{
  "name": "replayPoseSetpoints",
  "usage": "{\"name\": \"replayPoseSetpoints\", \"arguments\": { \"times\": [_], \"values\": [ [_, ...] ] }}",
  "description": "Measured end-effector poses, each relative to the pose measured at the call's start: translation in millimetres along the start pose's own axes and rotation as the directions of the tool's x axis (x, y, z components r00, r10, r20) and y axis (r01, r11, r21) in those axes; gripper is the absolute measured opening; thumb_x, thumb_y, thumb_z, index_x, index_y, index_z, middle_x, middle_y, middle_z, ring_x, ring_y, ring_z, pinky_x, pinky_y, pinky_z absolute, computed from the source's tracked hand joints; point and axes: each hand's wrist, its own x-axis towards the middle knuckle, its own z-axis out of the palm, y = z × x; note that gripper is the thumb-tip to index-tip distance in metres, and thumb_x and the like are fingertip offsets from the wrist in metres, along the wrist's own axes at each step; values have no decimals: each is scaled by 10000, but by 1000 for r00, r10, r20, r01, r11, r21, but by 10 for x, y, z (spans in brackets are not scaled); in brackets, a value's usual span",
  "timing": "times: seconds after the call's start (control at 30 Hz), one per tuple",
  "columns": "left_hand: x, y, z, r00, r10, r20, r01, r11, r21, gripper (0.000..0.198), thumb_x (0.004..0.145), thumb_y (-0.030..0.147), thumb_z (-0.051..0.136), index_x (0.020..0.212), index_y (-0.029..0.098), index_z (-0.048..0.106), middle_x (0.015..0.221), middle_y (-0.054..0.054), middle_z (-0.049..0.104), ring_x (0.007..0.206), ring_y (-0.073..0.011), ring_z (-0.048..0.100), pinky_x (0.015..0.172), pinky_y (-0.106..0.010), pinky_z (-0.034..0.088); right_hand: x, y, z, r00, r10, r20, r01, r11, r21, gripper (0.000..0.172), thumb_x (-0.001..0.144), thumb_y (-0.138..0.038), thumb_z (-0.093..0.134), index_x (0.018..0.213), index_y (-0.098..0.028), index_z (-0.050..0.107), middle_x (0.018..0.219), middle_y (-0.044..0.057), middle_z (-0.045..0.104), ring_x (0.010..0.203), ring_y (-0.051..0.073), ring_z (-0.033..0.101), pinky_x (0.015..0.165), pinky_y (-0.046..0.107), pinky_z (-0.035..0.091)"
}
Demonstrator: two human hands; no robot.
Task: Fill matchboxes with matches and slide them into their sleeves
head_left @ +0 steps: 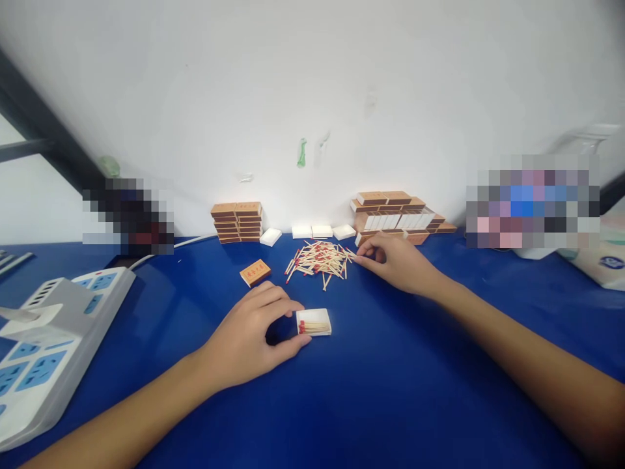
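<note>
My left hand (258,332) grips the left end of a white matchbox tray (319,314) between thumb and fingers. Several red-tipped matches lie in that tray, which rests on the blue table. Beyond it spreads a loose pile of matches (319,260). At the pile's right edge, the thumb and fingertips of my right hand (398,260) are pinched together around a match (352,254). An orange matchbox cover (255,272) lies just beyond my left hand.
Stacked matchboxes (237,223) stand at the back left, and a larger stack (390,205) at the back right. White trays (311,231) line the wall between them. A power strip (92,326) with a plug lies left, and a soft white package (603,251) is far right.
</note>
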Motion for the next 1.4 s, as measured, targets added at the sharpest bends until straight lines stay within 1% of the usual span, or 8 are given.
{"name": "replayPoseSetpoints", "arguments": {
  "times": [0.17, 0.37, 0.6, 0.8, 0.93, 1.1, 1.2, 1.4],
  "values": [
    [6, -8, -5, 1000, -3, -4, 3, 1000, 8, 248, 943, 351, 759, 1151, 220, 722, 975, -40, 679, 915, -211, 622, 847, -393, 526, -14, -18, -34, 991, 122, 62, -119, 992, -41, 262, 932, -416, 617, 788, -200, 656, 796, 76, 712, 681, 201, 612, 620, 335, 422],
    [-3, -7, 0, 1000, 14, -11, -14, 1000, 17, 249, 946, 352, 753, 1154, 218, 726, 966, -39, 680, 907, -210, 628, 834, -387, 532, -100, 33, -110, 980, 117, 161, -110, 993, -50, 320, 975, -472, 537, 790, -218, 595, 786, 78, 707, 669, 209, 612, 600, 343, 414],
    [-2, -2, -3, 1000, 6, -8, -5, 1000, 16, 259, 947, 358, 752, 1162, 214, 728, 967, -42, 678, 903, -212, 628, 831, -387, 533, -169, 31, -157, 991, 33, 127, -28, 999, -47, 300, 997, -464, 499, 897, -214, 632, 875, 89, 714, 733, 219, 633, 649, 352, 433],
    [-14, 3, -3, 1000, 17, -9, -17, 1000, 9, 258, 950, 355, 750, 1160, 207, 724, 966, -42, 669, 897, -208, 614, 841, -391, 522, -261, -178, -198, 991, -107, 83, 114, 989, -98, 188, 988, -352, 529, 882, -219, 610, 906, 68, 679, 791, 210, 626, 699, 340, 442],
    [-8, 7, -6, 1000, 15, -13, -15, 1000, 13, 258, 945, 351, 756, 1153, 204, 724, 952, -42, 664, 888, -210, 612, 837, -391, 519, -374, -499, -192, 971, -214, 102, 216, 976, -1, 120, 993, -297, 573, 911, -220, 614, 917, 41, 649, 786, 177, 608, 698, 306, 447],
    [3, 11, -10, 1000, 13, -14, -13, 1000, 14, 265, 935, 352, 766, 1147, 199, 724, 953, -46, 670, 884, -216, 620, 827, -388, 519, -569, -906, -51, 914, -336, 227, 325, 942, 89, 51, 974, -180, 593, 937, -205, 617, 966, 33, 648, 720, 143, 596, 648, 280, 446],
    [-3, 19, -13, 1000, 16, -13, -16, 1000, 19, 268, 931, 340, 770, 1149, 191, 724, 960, -50, 677, 894, -220, 627, 847, -397, 521, -641, -989, 40, 889, -382, 254, 381, 923, 53, 63, 968, -147, 577, 962, -189, 624, 1012, 55, 651, 722, 152, 611, 633, 287, 452],
    [0, 27, -8, 1000, 20, -12, -20, 1000, 12, 271, 934, 345, 769, 1151, 190, 720, 984, -56, 688, 913, -222, 631, 856, -399, 528, -664, -967, 83, 888, -411, 207, 411, 911, 44, 101, 994, -160, 547, 981, -177, 646, 996, 63, 646, 731, 160, 619, 637, 291, 466]
  ]
}}
